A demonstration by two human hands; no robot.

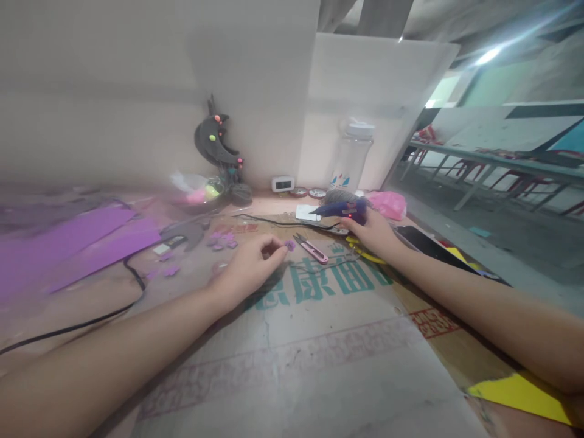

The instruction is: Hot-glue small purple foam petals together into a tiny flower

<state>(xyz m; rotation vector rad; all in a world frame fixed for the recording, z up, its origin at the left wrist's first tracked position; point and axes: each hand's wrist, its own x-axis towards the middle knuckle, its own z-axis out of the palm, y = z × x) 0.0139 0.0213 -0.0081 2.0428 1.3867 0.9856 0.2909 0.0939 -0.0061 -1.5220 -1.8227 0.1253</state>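
Between thumb and forefinger, my left hand (253, 267) pinches a small purple paper piece (291, 245). Just to its right lie pink-handled thread snips (312, 248), blades pointing up and left. My right hand (371, 234) is closed around a dark blue glue gun (340, 210) with a small red light, its nozzle pointing left. Part of the gun's grip is hidden behind my fingers. Left of my left hand, a cluster of purple paper flowers (222, 241) is scattered on the cardboard (292, 353).
Large purple sheets (91, 237) and a black cable (91, 320) lie at left. Along the back are a dark crescent ornament (210, 143), a white digital clock (283, 184) and a clear bottle (352, 155). A pink bag (389, 205) and black phone-like slab (433, 248) sit at right.
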